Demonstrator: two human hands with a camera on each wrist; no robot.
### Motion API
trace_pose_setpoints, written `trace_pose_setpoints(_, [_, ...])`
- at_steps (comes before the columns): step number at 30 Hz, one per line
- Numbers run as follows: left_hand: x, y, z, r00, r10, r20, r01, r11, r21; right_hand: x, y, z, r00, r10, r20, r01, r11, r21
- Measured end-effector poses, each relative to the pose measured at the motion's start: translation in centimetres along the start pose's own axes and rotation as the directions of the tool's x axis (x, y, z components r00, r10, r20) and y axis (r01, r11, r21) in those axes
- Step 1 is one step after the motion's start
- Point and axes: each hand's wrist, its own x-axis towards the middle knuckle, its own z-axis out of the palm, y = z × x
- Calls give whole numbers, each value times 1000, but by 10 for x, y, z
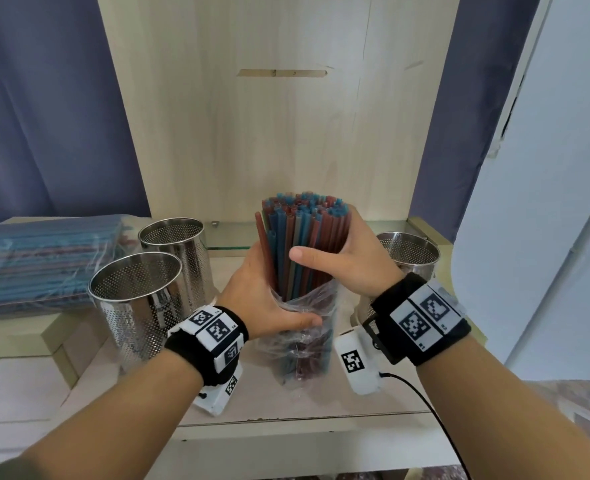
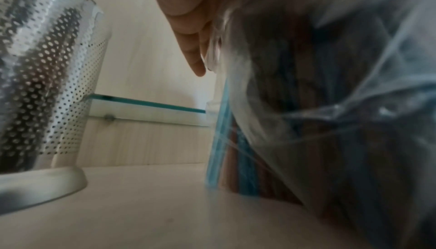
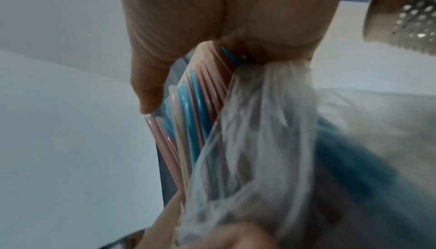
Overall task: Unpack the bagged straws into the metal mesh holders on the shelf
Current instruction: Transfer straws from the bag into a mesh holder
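Observation:
A bundle of blue and red straws (image 1: 304, 237) stands upright on the shelf (image 1: 321, 400), its lower half in a clear plastic bag (image 1: 304, 344) bunched down around it. My right hand (image 1: 335, 258) grips the bare upper part of the straws (image 3: 188, 103), thumb across the front. My left hand (image 1: 269, 306) holds the gathered bag (image 2: 330, 103) lower down, thumb over the crumpled plastic. Two perforated metal holders (image 1: 137, 303) (image 1: 179, 251) stand to the left, both showing nothing inside. A third holder (image 1: 407, 258) stands at the right, behind my right wrist.
A second sealed bag of straws (image 1: 40, 265) lies flat on a raised ledge at the far left. The wooden back panel (image 1: 286, 133) rises behind the shelf, with a glass strip (image 2: 146, 107) along its base. A cable (image 1: 432, 417) runs from my right wrist unit.

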Motion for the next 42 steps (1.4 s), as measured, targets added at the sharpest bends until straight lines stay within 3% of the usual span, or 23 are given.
trace_pose_setpoints(4, [3, -5, 2, 999, -12, -32, 11, 999, -30, 1, 4, 10, 998, -31, -57, 29, 999, -27])
trace_pose_setpoints(10, [11, -2, 11, 997, 63, -49, -71, 984, -162, 3, 13, 18, 979, -90, -182, 69, 990, -119])
trace_pose_setpoints(16, [15, -16, 18, 998, 49, -37, -56, 976, -213, -6, 24, 32, 897, -40, -440, -10, 994, -111])
trace_pose_setpoints(19, [14, -18, 16, 998, 17, -64, -29, 980, -195, -3, 18, 32, 904, 20, -427, -59, 995, -79])
trace_pose_setpoints(26, [11, -15, 15, 994, -66, -83, 48, 977, -207, 3, 2, 23, 931, 11, -364, -103, 967, -235])
trace_pose_setpoints(32, [11, -15, 14, 981, -150, -123, 132, 981, -143, 16, -6, 6, 969, 120, -216, -166, 963, -211])
trace_pose_setpoints(42, [10, -13, 14, 968, -167, -188, 179, 983, 51, 33, -13, 4, 920, 61, -387, -158, 962, -225])
